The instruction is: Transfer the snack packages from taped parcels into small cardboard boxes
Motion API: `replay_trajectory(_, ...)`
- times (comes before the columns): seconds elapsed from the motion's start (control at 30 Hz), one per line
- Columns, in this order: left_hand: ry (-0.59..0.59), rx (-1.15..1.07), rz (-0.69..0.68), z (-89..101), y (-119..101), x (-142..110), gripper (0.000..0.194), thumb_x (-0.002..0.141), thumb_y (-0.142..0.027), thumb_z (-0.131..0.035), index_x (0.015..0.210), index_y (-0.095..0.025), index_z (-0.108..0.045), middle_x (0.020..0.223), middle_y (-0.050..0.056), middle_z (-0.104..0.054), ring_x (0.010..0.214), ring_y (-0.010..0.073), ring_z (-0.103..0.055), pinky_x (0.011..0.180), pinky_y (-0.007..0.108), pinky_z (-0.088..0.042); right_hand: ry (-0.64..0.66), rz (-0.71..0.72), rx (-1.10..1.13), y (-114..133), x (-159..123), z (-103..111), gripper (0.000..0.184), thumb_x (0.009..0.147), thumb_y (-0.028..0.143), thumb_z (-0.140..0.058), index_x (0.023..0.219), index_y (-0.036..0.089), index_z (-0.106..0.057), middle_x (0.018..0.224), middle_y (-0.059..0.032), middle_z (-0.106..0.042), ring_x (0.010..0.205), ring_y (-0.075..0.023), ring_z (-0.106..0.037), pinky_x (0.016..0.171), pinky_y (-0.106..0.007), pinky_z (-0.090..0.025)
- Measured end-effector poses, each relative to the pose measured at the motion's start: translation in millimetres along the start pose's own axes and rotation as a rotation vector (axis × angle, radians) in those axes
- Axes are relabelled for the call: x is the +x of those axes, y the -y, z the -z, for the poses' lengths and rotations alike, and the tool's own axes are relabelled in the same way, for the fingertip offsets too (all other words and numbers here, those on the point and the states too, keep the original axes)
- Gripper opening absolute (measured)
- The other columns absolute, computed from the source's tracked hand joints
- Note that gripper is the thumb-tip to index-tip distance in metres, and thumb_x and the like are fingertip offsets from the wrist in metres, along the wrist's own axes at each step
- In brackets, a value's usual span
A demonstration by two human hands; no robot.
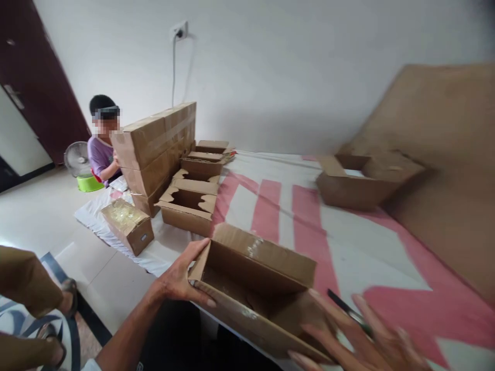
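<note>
An open-topped cardboard box [266, 324] sits tilted on the table edge close to me, its long far flap standing up. My left hand [183, 275] grips its left end, thumb along the near wall and fingers at the left flap. My right hand [359, 335], blurred by motion, is at the box's right end with fingers spread around the near corner, some inside the rim. A slim dark tool with a pale edge [346, 309] shows between those fingers; whether it is held or lies on the cloth is unclear.
Open boxes [187, 221] stand in a row at left, beside a stack of taped cartons [154, 144] and a box with a shiny top [126, 226]. Another open box [344, 190] and a large cardboard sheet [436, 154] are at right. A person [102, 149] sits beyond.
</note>
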State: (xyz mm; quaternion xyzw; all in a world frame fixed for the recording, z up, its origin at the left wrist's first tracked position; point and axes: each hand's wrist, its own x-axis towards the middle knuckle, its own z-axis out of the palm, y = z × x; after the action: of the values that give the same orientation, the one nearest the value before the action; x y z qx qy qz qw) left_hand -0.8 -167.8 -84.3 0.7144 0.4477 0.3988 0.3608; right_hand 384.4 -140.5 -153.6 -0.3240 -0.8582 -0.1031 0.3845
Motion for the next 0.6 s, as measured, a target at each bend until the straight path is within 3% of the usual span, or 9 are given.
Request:
replay_trajectory(0.1, 0.061, 0.065, -0.064, -2.9, -30.1, 13.3, 0.134, 0.066, -0.075, -0.099, 0.177, -0.029, -0.041, 0.175, 0.018, -0.047, 0.160, 0.0484, -0.047, 0.133, 0.063, -0.041, 0.071, -0.074, 0.037, 41.8, 11.6, 36.6, 0.012, 0.101, 0.026, -0.067, 0.095, 0.028, -0.077, 0.141, -0.0107, -0.079, 0.155, -0.0420, -0.055, 0.127, -0.072, -0.040)
replay_trajectory(0.17, 0.075, 0.174, -0.139, 0.7, -46.4, 42.1, 0.117, 0.076, -0.064, -0.097, 0.176, -0.035, -0.043, 0.176, 0.011, -0.050, 0.157, 0.0473, -0.053, 0.129, 0.064, -0.047, 0.183, -0.262, 0.167, 57.9, 20.0, 53.3, 0.013, 0.103, 0.019, -0.067, 0.100, 0.026, -0.077, 0.124, -0.0086, -0.084, 0.152, -0.0350, -0.059, 0.131, -0.066, -0.040)
replay_trajectory(0.2, 0.069, 0.232, -0.195, 0.1, -52.6, 65.1, 0.111, 0.078, -0.060, -0.096, 0.174, -0.041, -0.044, 0.174, 0.005, -0.054, 0.154, 0.0464, -0.057, 0.129, 0.066, -0.047, 0.169, -0.333, 0.236, 58.0, 20.9, 59.8, 0.009, 0.103, 0.022, -0.070, 0.100, 0.025, -0.077, 0.110, -0.0066, -0.085, 0.145, -0.0328, -0.064, 0.131, -0.063, -0.041)
replay_trajectory(0.27, 0.103, 0.263, -0.354, -15.4, -68.7, 116.1, 0.106, 0.076, -0.063, -0.095, 0.170, -0.052, -0.048, 0.172, -0.006, -0.058, 0.152, 0.0461, -0.059, 0.130, 0.068, -0.044, 0.066, -0.463, 0.354, 51.6, 10.2, 75.0, 0.020, 0.106, 0.034, -0.072, 0.089, 0.024, -0.074, 0.086, -0.0025, -0.079, 0.121, -0.0274, -0.074, 0.126, -0.054, -0.048)
replay_trajectory(0.33, 0.219, 0.198, -0.494, -47.2, -96.0, 152.9, 0.105, 0.074, -0.065, -0.094, 0.168, -0.057, -0.048, 0.172, -0.011, -0.058, 0.154, 0.0468, -0.058, 0.130, 0.069, -0.045, -0.098, -0.601, 0.446, 54.7, -14.3, 94.4, 0.038, 0.108, 0.050, -0.069, 0.081, 0.024, -0.071, 0.073, 0.0000, -0.070, 0.093, -0.0228, -0.074, 0.120, -0.050, -0.052)
replay_trajectory(0.4, 0.372, 0.115, -0.589, -81.5, -130.2, 168.5, 0.101, 0.079, -0.065, -0.091, 0.169, -0.058, -0.046, 0.175, -0.010, -0.054, 0.159, 0.0455, -0.053, 0.131, 0.070, -0.043, -0.264, -0.780, 0.553, 72.3, -44.0, 114.0, 0.048, 0.104, 0.064, -0.069, 0.081, 0.023, -0.074, 0.078, -0.0020, -0.070, 0.090, -0.0220, -0.071, 0.111, -0.045, -0.057)
replay_trajectory(0.47, 0.433, 0.014, -0.647, -109.2, -161.8, 172.1, 0.090, 0.088, -0.062, -0.087, 0.169, -0.057, -0.048, 0.177, -0.009, -0.051, 0.165, 0.0430, -0.045, 0.134, 0.069, -0.041, -0.410, -0.953, 0.720, 93.9, -73.6, 130.8, 0.053, 0.097, 0.073, -0.075, 0.087, 0.021, -0.079, 0.084, -0.0043, -0.074, 0.091, -0.0219, -0.070, 0.095, -0.038, -0.061)
replay_trajectory(0.53, 0.367, -0.107, -0.669, -130.1, -184.6, 171.6, 0.076, 0.094, -0.059, -0.083, 0.165, -0.056, -0.054, 0.176, -0.009, -0.053, 0.166, 0.0420, -0.042, 0.135, 0.070, -0.042, -0.515, -1.061, 0.916, 110.0, -100.6, 143.3, 0.058, 0.090, 0.077, -0.080, 0.087, 0.019, -0.080, 0.082, -0.0042, -0.074, 0.080, -0.0190, -0.068, 0.077, -0.032, -0.059)
replay_trajectory(0.6, 0.217, -0.205, -0.668, -148.9, -197.3, 169.1, 0.060, 0.104, -0.057, -0.072, 0.162, -0.053, -0.057, 0.174, -0.012, -0.054, 0.165, 0.0408, -0.044, 0.132, 0.072, -0.042, -0.610, -1.107, 1.065, 117.8, -123.6, 150.4, 0.059, 0.085, 0.077, -0.085, 0.082, 0.019, -0.079, 0.075, -0.0025, -0.073, 0.067, -0.0158, -0.065, 0.070, -0.029, -0.056)
